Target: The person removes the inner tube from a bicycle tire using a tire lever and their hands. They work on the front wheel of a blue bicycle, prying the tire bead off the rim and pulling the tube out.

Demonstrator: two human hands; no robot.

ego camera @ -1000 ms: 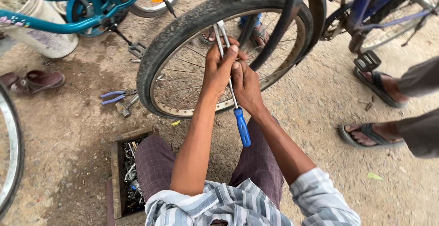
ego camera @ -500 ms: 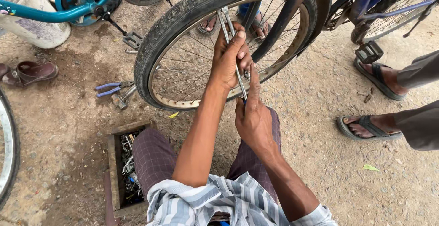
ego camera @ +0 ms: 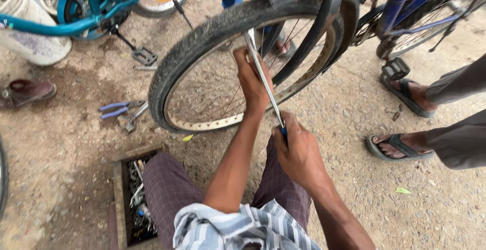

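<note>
The left hand (ego camera: 253,85) reaches up to the bicycle wheel (ego camera: 243,73) and is clenched around the metal shaft of a screwdriver (ego camera: 263,80) close to the tyre. The right hand (ego camera: 298,151) is nearer, wrapped tight on the blue handle at the low end of the same tool, so that only a sliver of blue shows. The shaft slants from the handle up and left to the tyre's top edge, its tip against the rubber beside a dark mudguard (ego camera: 329,22).

Left of the wheel, pliers with blue handles (ego camera: 121,111) lie on the dirt. Near left, beside the knee, a wooden box (ego camera: 120,189) holds loose metal parts. A teal bicycle (ego camera: 66,7) stands far left with a pale bucket (ego camera: 33,42) behind it and a brown shoe (ego camera: 28,90) below. On the right, another person's sandalled feet (ego camera: 400,146) stand near a blue bicycle (ego camera: 405,12).
</note>
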